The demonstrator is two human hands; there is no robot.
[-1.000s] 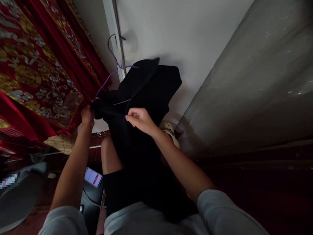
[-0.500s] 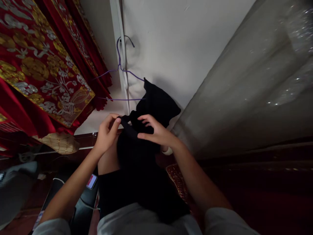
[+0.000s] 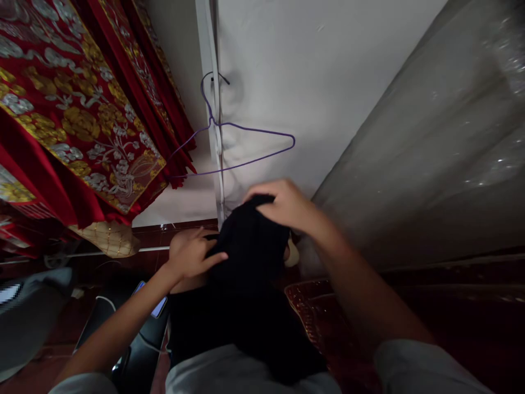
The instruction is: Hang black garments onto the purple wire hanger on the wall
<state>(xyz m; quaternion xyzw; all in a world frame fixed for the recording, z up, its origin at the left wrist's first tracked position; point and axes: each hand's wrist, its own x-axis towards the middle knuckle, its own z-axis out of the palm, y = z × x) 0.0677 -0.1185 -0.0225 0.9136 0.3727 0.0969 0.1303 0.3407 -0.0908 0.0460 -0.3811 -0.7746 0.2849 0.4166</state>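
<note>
A black garment lies bunched over my lap, its folds too dark to make out. My right hand grips its upper end, the thumb on the near side and the fingers over the top. At the garment's left edge rests my left hand, thumb and fingers spread apart against the cloth. Above both hands a thin purple hanger hangs from a white upright strip on the wall, with no cloth on its right arm.
Red cloth with gold and silver embroidery hangs at the left. Plastic-wrapped grey material leans at the right. A phone lies on a black surface by my left forearm, with a white cable near it.
The black garment has come off the hanger's right arm and down onto my lap. My right hand has moved up and right and closed on it; my left hand has moved lower, its pinch loosened.
</note>
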